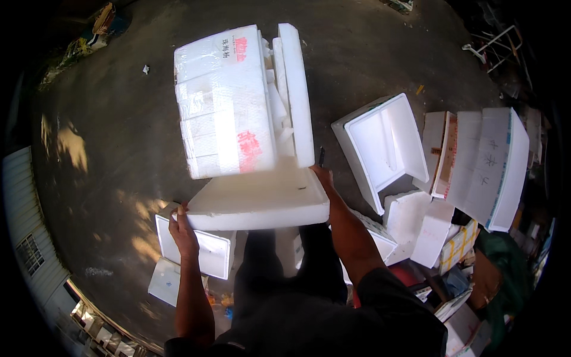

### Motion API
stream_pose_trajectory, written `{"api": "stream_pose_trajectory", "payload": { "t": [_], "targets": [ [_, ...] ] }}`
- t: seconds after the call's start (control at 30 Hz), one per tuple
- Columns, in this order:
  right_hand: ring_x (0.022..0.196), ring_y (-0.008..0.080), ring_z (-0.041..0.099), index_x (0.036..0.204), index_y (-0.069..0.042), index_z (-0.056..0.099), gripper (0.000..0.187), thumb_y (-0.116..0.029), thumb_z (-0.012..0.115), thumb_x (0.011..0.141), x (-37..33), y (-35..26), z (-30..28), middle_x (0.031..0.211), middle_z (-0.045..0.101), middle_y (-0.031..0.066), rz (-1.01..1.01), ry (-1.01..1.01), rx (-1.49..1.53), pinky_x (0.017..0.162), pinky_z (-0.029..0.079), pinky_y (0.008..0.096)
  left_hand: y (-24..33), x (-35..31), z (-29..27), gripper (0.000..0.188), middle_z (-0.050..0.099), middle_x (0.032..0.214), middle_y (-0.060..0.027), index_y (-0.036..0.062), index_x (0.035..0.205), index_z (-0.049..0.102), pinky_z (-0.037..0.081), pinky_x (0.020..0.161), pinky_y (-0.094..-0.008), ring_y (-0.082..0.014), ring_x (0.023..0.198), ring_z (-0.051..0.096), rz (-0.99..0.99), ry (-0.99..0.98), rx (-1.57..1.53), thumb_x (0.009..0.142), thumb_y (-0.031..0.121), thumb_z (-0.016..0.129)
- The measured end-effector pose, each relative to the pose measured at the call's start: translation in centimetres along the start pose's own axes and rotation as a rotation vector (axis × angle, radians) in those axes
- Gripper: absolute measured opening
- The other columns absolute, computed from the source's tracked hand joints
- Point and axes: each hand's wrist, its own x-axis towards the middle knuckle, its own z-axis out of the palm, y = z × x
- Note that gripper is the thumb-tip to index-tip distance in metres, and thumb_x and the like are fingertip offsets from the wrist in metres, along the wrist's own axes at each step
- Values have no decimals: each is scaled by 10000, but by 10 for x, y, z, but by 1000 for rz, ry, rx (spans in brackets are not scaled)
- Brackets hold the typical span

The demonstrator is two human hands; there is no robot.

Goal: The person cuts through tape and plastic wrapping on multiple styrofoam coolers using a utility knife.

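The left hand (180, 229) grips the left end of a flat white foam slab (262, 202), fingers curled over its edge; the right hand (323, 174) holds the far right corner, and most of its fingers are hidden behind the slab, so only the knuckles and wrist show. The slab is held level in front of the body. On top of it rests a white foam box (223, 101) wrapped in clear tape with red markings, and a foam lid (295, 89) stands on edge against the right side of the box. Broken foam bits sit between the two, hard to tell apart.

Below the slab, the person's dark trousers (279, 279) block the ground, and a square foam lid (205, 253) lies on the floor (107, 119), partly covered by the left forearm. To the right, an open empty foam box (383, 146) lies tilted, and beyond it a pile of foam boxes and lids (482, 163) leans together, its lower part lost among cardboard and clutter. The far right rim of the view is dark and cannot be made out.
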Motion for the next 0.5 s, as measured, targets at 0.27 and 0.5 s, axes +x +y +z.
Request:
{"api": "stream_pose_trajectory", "payload": {
  "t": [0.27, 0.5],
  "targets": [
    [746, 215, 661, 927, -27, 681, 425, -437, 615, 837, -19, -47, -31, 794, 680, 155, 309, -2, 386, 681, 483, 381, -11, 0, 7, 407, 599, 925, -83, -60, 1081, 587, 408, 835, -278, -150, 884, 527, -76, 17, -10, 967, 320, 494],
    [679, 192, 611, 1049, 29, 619, 592, -532, 558, 871, -146, -167, -143, 845, 638, 124, 393, -231, 741, 599, 485, 332, -3, -38, 49, 629, 540, 1095, -155, -62, 1254, 369, 482, 786, -326, -213, 945, 548, -487, 393, -662, 879, 360, 647]
  ]
}}
